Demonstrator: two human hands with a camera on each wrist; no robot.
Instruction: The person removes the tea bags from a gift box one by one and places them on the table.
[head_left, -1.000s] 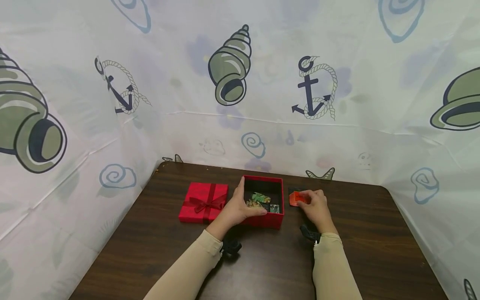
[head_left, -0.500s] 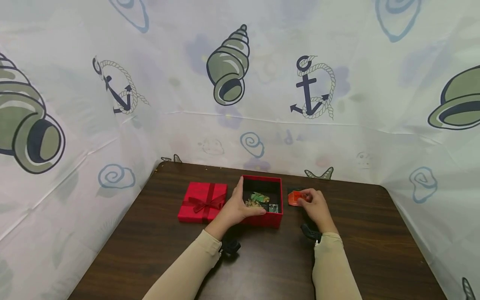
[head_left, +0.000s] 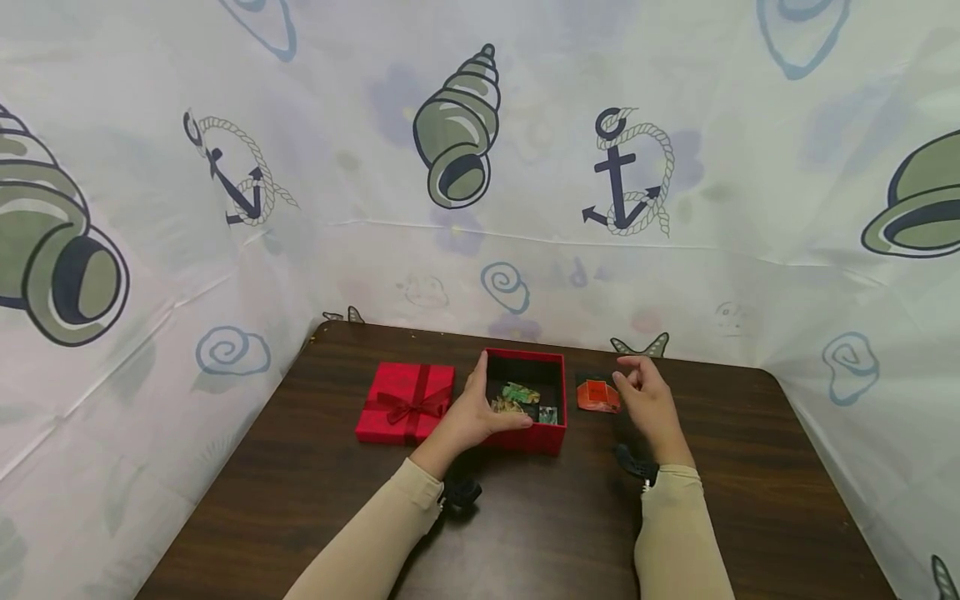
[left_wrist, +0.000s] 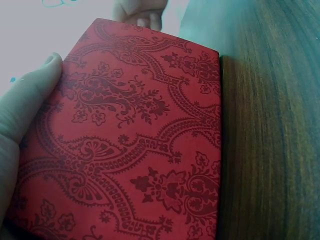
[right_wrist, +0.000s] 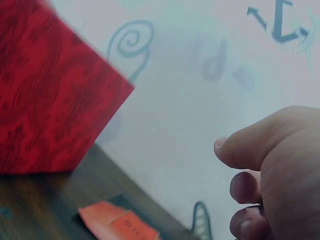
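A red box (head_left: 528, 440) with a dark inside stands uncovered on the table, and my left hand (head_left: 472, 417) holds its left side, the thumb along the front rim. Inside it lie small patterned pieces (head_left: 521, 393) in green and gold, their kind too small to make out. The left wrist view shows the box's red floral wall (left_wrist: 135, 135) with my thumb at its edge. Right of the box, a small orange packet (head_left: 597, 397) lies on a dark piece. My right hand (head_left: 652, 410) is just right of the packet, apart from it, fingers loosely bent with nothing in them.
A red box lid (head_left: 405, 405) with a ribbon bow lies left of the box. Behind the dark wooden table (head_left: 300, 500) hangs a pale curtain (head_left: 360, 150) printed with shells and anchors. Each wrist wears a black camera strap.
My right hand has let go of the orange packet and moved right and away from it; the packet stays on the table. My left hand keeps its place on the box.
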